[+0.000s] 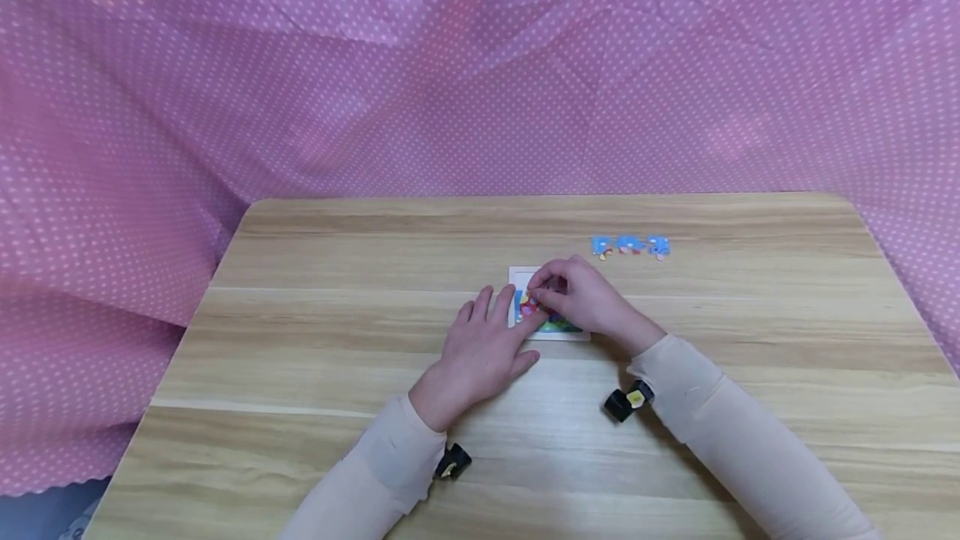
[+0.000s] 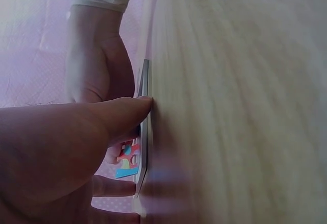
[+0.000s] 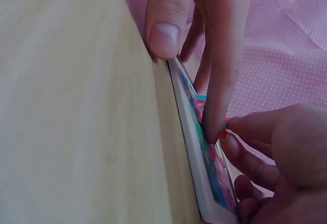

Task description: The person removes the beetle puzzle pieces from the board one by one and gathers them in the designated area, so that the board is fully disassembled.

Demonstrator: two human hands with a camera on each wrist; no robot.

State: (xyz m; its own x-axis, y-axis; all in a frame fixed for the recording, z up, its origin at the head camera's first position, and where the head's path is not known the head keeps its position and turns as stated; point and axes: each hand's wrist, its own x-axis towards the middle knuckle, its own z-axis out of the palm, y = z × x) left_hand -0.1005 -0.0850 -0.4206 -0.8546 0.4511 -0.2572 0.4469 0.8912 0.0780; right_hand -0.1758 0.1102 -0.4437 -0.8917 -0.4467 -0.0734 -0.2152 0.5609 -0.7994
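A small puzzle board with a white border and a colourful picture lies flat on the table, partly hidden under both hands. My right hand is over its upper right and pinches a puzzle piece, red, blue and yellow, between thumb and index finger. In the left wrist view the piece stands tilted up from the board. My left hand lies at the lower left with fingers spread and straight. Its index finger presses on the board's picture beside the piece, and its thumb is at the near edge.
Three blue puzzle pieces lie in a row behind the board, to the right. The wooden table reaches back to a pink dotted curtain. Black wrist cameras hang below both sleeves.
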